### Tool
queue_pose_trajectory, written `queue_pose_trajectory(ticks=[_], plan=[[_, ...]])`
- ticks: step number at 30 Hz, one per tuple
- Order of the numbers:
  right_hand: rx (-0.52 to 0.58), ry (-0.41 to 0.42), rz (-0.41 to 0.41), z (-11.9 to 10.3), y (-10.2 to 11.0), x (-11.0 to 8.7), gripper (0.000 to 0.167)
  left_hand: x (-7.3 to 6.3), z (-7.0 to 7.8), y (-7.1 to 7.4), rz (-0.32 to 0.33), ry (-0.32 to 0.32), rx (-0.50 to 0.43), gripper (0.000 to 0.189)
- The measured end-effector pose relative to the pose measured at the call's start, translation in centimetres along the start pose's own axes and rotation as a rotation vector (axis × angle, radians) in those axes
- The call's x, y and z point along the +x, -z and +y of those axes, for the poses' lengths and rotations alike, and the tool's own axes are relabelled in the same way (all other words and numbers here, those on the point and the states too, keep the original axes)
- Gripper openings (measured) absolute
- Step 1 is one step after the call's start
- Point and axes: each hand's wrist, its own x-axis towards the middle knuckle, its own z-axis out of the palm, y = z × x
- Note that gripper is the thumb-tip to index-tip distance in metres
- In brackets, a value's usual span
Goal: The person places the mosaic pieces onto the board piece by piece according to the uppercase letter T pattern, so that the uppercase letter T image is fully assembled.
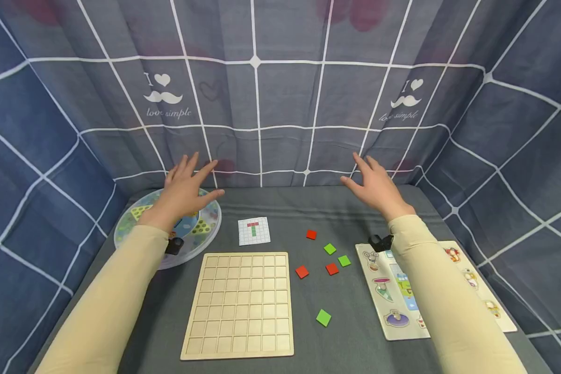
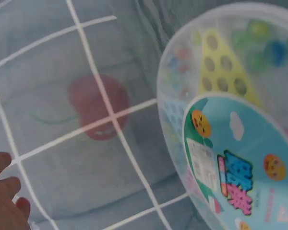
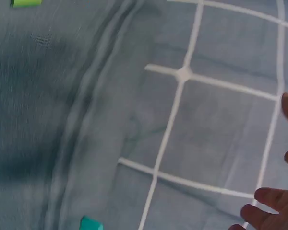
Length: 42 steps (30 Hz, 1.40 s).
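1. A round, clear-topped container [image 1: 211,236] sits at the back left of the grey cloth [image 1: 243,202], dotted yellow shapes showing inside.
2. Above it hangs the left hand [image 1: 182,192], fingers extended and spread.
3. The right hand [image 1: 373,188] hovers at the back right, fingers extended, thumb apart, beyond an illustrated board [image 1: 502,323] partly hidden by the sleeve [image 1: 439,285].
4. Between the forearms lie a patterned card [image 1: 254,231], a wooden grid board [image 1: 237,306], three red tiles [image 1: 311,235] and three green tiles [image 1: 323,317].
5. A checked curtain [image 1: 285,93] hangs behind.
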Motion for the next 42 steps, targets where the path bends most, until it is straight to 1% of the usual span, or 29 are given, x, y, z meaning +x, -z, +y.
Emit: queue_pose_trajectory(ticks=[3,6,9,14,17,21,28,31,36,38,42], plan=[[0.059,0.032,0.065,-0.4,-0.4,-1.5,0.08,-2.0,0.0,-0.2,0.05,-0.041,-0.049,0.083],[0.121,0.06,0.108,-1.1,-1.2,-3.1,0.073,-3.9,0.1,-0.5,0.092,-0.071,-0.099,0.077],[0.174,0.071,0.123,-1.9,-2.3,-4.8,0.068,-5.6,0.1,-0.9,0.118,-0.094,-0.133,0.072],[0.225,0.064,0.104,-3.6,-4.3,-7.9,0.064,-8.4,0.4,-1.8,0.128,-0.127,-0.169,0.07],[0.243,0.066,0.078,-4.5,-5.6,-9.4,0.063,-10.2,0.6,-2.5,0.133,-0.117,-0.203,0.07],[0.266,0.069,0.054,-5.6,-7.1,-10.9,0.061,-12.8,0.8,-3.7,0.14,-0.092,-0.262,0.07],[0.3,0.076,0.039,-6.3,-9.3,-12.9,0.06,-16.7,1.4,-6.1,0.127,-0.045,-0.34,0.069],[0.327,0.078,0.039,-6.5,-9.9,-13.6,0.06,-17.8,1.4,-6.8,0.112,-0.034,-0.365,0.071],[0.363,0.071,0.03,-6.6,-11.2,-14.6,0.059,-19.2,1.1,-8.0,0.075,-0.007,-0.407,0.075],[0.378,0.071,0.028,-6.7,-11.5,-14.9,0.059,-19.7,1.1,-8.4,0.064,0.006,-0.408,0.076],[0.409,0.075,0.013,-6.9,-12.0,-15.2,0.058,-20.3,1.0,-9.1,0.05,0.006,-0.423,0.075]])
